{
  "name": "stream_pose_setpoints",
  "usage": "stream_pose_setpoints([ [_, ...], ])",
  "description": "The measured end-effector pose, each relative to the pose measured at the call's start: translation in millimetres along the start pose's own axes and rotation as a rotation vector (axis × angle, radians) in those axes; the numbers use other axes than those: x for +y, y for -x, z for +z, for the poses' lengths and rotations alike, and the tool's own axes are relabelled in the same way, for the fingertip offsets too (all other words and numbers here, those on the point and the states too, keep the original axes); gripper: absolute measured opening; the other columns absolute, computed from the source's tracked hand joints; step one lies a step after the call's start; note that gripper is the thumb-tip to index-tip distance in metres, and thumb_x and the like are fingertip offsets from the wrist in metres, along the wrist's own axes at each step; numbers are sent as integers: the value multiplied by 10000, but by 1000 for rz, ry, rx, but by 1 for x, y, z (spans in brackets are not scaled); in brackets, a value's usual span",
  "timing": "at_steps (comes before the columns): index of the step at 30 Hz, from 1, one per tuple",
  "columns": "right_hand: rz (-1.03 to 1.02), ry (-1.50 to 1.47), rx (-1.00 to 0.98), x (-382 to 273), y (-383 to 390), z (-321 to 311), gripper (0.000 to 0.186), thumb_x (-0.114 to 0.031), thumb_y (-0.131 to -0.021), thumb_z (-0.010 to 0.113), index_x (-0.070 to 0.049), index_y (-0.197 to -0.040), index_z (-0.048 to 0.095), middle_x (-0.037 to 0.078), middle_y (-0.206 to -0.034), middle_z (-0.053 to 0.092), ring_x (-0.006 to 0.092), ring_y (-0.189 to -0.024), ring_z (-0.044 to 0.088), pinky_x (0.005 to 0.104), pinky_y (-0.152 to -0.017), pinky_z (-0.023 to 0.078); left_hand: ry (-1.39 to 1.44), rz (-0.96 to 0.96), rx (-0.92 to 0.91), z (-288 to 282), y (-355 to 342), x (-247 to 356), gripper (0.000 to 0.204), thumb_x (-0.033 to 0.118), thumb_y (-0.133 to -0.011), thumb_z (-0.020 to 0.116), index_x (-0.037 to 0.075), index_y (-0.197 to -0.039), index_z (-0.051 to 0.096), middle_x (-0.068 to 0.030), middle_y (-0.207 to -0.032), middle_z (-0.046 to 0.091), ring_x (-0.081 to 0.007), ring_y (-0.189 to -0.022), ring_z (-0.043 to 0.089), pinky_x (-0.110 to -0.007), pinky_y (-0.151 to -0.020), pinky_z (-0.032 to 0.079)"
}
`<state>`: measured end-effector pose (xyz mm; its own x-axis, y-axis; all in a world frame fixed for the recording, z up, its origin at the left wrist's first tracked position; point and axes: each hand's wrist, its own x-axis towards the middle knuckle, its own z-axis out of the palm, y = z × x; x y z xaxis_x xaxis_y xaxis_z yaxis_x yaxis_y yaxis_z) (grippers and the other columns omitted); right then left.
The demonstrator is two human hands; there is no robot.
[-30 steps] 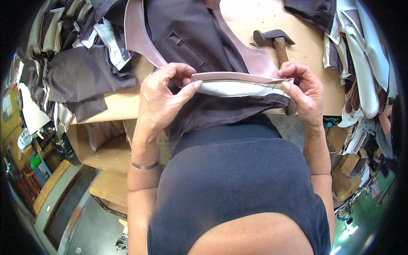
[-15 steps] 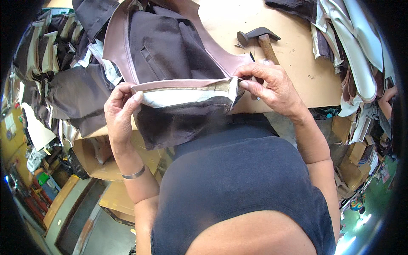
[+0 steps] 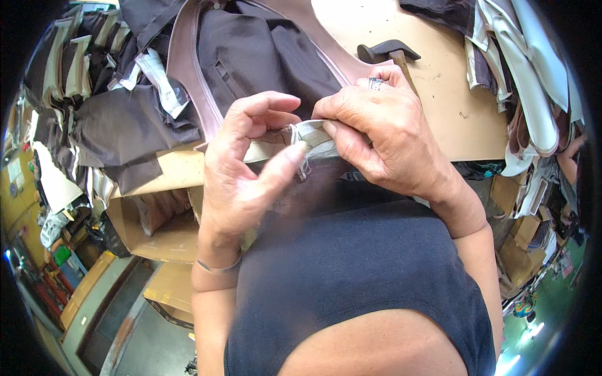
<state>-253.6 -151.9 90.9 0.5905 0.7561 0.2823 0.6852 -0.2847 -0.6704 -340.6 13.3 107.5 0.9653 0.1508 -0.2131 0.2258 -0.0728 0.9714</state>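
Observation:
A bag piece of dusty-pink leather [image 3: 199, 84] with a dark fabric lining [image 3: 248, 53] lies at the table's front edge. My right hand [image 3: 392, 128], with a ring on one finger, pinches the pale inner edge strip [image 3: 316, 135] of the piece between thumb and fingers. My left hand [image 3: 235, 166] is beside it, thumb and forefinger spread apart. At its thumb tip hang loose white threads [image 3: 302, 164] from the strip; whether the thumb touches them is unclear. Part of the front edge is hidden behind both hands.
A hammer [image 3: 389, 51] lies just beyond my right hand. Stacks of dark and pale cut pieces [image 3: 66, 62] fill the table's left. White and dark pieces [image 3: 523, 75] hang at the right. A cardboard box [image 3: 147, 229] sits below the tabletop.
My left hand has let go of the left corner and moved right, close to my right hand. My right hand has shifted left along the edge. The bag piece has moved slightly right.

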Motion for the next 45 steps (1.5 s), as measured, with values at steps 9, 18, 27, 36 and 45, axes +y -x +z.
stream_pose_setpoints([
  [9, 12, -39, -24, 6, 1, -2, 129, -29, -696, 594, -67, -817, 619, 7, -689, 579, 150, -618, 515, 322, -787, 327, 245, -207, -358, -31, -12, -20, 254, 65, -794, 635, -35, -1014, 557, -35, -929, 580, -77, -857, 517, -214, -780, 427],
  [18, -122, 106, 246, 7, 3, 5, 166, -24, -653, 649, -65, -806, 600, 45, -716, 563, 194, -639, 533, 334, -726, 379, 288, -136, -295, -21, -13, -26, 222, 33, -786, 615, -29, -992, 562, -32, -909, 589, -77, -843, 525, -213, -777, 424],
  [27, 228, -294, 64, -5, 21, 4, 161, -124, -726, 675, -27, -797, 568, 99, -708, 570, 249, -611, 578, 326, -548, 465, 33, 30, -206, 3, -15, -18, 166, 13, -761, 620, -24, -921, 596, -46, -854, 622, -89, -789, 580, -217, -727, 463],
  [36, 228, -221, 111, -1, 30, 6, 107, 34, -710, 598, 11, -814, 588, 116, -720, 601, 208, -649, 615, 288, -580, 482, -190, 179, -154, 13, -17, -21, 163, -6, -709, 631, -13, -868, 599, -72, -790, 635, -132, -729, 631, -241, -692, 493],
  [45, 197, -166, 127, -5, 30, 5, 120, -11, -676, 622, -21, -782, 566, 110, -707, 581, 273, -602, 592, 328, -525, 487, -359, 236, -141, 20, -17, -20, 168, 7, -695, 644, 4, -857, 601, -84, -789, 628, -165, -714, 609, -261, -669, 479],
])
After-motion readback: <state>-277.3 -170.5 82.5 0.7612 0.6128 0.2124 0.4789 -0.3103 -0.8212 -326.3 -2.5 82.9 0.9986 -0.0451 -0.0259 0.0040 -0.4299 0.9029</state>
